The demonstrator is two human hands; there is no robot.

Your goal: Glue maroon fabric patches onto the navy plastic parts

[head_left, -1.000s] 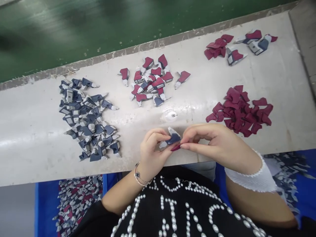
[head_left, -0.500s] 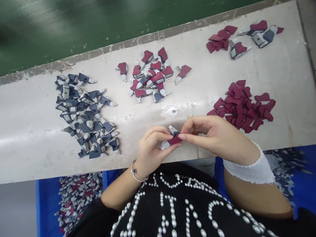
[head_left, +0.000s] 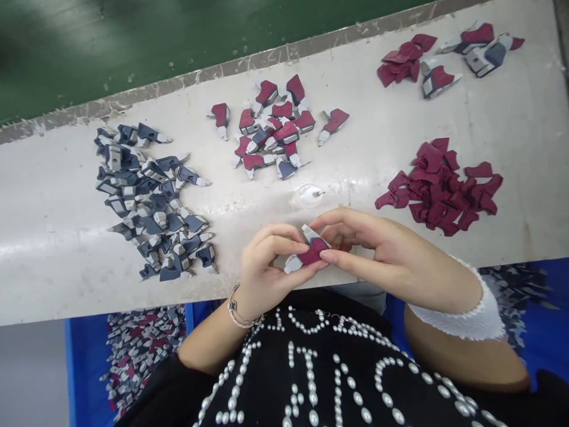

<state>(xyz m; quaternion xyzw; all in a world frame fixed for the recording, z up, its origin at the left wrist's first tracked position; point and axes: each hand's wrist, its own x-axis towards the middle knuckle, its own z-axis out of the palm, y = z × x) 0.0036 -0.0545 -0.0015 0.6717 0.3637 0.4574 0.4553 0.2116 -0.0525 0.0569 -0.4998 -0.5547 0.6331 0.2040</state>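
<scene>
Maroon-faced part [head_left: 312,252] held between both hands, over the near side of the pale table [head_left: 364,160].
At its nine o'clock, the left hand [head_left: 264,261] pinches it between thumb and fingers; at three, the right hand [head_left: 377,249] grasps its other side. Loose maroon pieces [head_left: 448,198] lie toward two o'clock, navy-and-grey parts [head_left: 151,224] toward ten, maroon-and-grey parts [head_left: 288,131] between eleven and twelve.

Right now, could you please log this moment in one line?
left hand: holds maroon-faced piece; right hand: touches it; larger maroon pile: on table
</scene>
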